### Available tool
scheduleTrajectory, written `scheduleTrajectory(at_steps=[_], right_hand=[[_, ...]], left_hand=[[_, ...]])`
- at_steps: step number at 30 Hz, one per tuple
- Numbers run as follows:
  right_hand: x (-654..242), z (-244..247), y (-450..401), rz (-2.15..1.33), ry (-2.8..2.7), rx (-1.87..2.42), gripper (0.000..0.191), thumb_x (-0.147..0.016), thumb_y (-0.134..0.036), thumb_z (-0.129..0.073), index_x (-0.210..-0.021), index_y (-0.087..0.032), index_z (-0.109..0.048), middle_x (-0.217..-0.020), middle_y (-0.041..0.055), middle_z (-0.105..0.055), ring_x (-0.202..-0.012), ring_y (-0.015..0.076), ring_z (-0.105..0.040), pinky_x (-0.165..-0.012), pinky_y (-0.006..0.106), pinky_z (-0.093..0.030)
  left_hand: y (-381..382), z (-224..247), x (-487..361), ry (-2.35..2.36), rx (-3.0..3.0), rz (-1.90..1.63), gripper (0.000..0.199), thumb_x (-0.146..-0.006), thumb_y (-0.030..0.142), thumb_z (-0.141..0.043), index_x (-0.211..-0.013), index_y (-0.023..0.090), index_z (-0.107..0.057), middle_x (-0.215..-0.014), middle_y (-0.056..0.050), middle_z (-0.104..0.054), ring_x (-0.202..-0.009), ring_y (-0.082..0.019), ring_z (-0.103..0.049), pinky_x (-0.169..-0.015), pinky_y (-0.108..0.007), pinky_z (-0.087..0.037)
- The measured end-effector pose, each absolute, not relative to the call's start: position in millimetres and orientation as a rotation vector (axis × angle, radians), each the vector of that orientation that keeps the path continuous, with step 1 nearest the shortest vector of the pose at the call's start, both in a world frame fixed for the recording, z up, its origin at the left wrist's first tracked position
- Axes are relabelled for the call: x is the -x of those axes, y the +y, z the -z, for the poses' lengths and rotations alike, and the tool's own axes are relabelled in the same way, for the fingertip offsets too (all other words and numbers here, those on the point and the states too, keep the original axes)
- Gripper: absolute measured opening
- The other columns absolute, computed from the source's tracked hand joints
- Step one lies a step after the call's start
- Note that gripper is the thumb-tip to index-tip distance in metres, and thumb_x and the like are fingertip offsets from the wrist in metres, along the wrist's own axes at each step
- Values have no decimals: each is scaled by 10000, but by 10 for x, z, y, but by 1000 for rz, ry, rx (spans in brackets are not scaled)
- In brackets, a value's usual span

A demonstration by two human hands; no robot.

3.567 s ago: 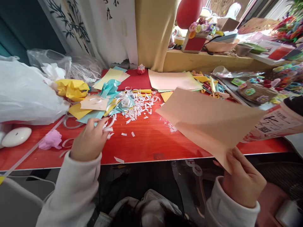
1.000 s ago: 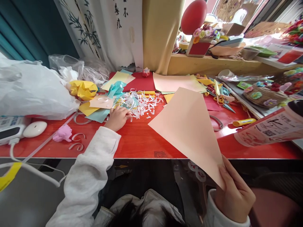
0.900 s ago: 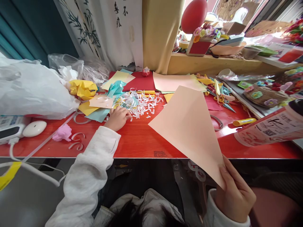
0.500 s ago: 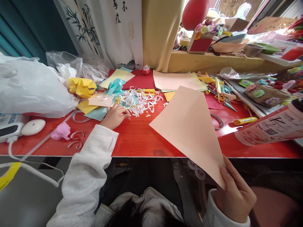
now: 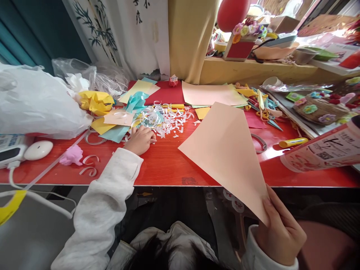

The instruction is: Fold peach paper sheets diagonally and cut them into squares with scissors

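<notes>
My right hand (image 5: pixel 282 228) pinches one corner of a pale peach sheet of paper (image 5: pixel 225 153). The sheet slants up over the front edge of the red table, its far end above the tabletop. On the table at left centre rests my left hand (image 5: pixel 140 140), back up and fingers curled in; whatever is under them is hidden. It lies at the near edge of a heap of white paper shreds (image 5: pixel 165 119). Just beyond and left of it are a light blue sheet (image 5: pixel 116 134), a small peach piece (image 5: pixel 119 117) and a crumpled teal paper (image 5: pixel 137 101).
A white plastic bag (image 5: pixel 42 103) and crumpled yellow paper (image 5: pixel 97 103) stand at the left. Stacked peach sheets (image 5: pixel 210 93) lie at the back. Scissors (image 5: pixel 274 123), a yellow marker (image 5: pixel 293 142) and a pink labelled cup (image 5: pixel 323 148) are on the right.
My left hand has shifted slightly to the right along the table, its fingers curling further in. The peach sheet in my right hand stays almost where it was.
</notes>
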State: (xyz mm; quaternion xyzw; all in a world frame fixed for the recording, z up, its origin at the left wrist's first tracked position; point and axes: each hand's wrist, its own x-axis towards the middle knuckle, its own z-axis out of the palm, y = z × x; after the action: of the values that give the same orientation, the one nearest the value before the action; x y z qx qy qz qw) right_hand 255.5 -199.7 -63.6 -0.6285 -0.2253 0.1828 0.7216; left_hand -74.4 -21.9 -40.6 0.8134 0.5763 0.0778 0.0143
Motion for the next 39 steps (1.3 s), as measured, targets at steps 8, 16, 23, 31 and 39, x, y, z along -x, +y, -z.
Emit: scheduleTrajectory(at_steps=[8,16,23,31,39], right_hand=[[-2567,694,-2010,-395,-546,1425,380,-679,-223,-724,-1038,-118,-659,-1074,80,-663,-1028,297,-594,-1032,499,-349],[-2577,697,-2023,-396,-541,1428,377,-674,-223,-727,-1034,-129,-664,-1074,79,-663,-1031,306,-591,-1023,503,-358],[-2570,670,-2020,-384,-557,1449,392,-685,-240,-717,-1054,-125,-655,-1092,84,-654,-1036,314,-586,-1023,510,-357],[-2571,672,-2034,-427,-541,1432,391,-683,-233,-722,-1052,-127,-654,-1094,81,-654,-1051,310,-578,-1035,505,-342],[-2598,668,-2029,-480,-583,1427,358,-701,-230,-712,-1045,-149,-661,-1111,68,-648,-1097,276,-552,-1048,413,-362]], left_hand=[[26,328,669,1995,-2354,-614,192,-846,302,-475,-766,218,-628,-909,-24,-653,-999,-249,-480,-820,-412,-269],[246,424,559,1991,-2659,-472,175,-845,309,-482,-803,175,-587,-938,-96,-608,-990,-290,-464,-799,-427,-275],[177,407,652,1971,-2687,-540,317,-917,331,-348,-794,215,-616,-862,-35,-647,-939,-237,-476,-804,-426,-239],[171,369,658,2095,-2537,-692,299,-808,484,-506,-742,193,-523,-868,-53,-616,-939,-251,-499,-768,-385,-268],[231,382,667,2058,-2468,-611,249,-851,377,-442,-690,203,-518,-851,-29,-633,-943,-242,-509,-775,-388,-274]])
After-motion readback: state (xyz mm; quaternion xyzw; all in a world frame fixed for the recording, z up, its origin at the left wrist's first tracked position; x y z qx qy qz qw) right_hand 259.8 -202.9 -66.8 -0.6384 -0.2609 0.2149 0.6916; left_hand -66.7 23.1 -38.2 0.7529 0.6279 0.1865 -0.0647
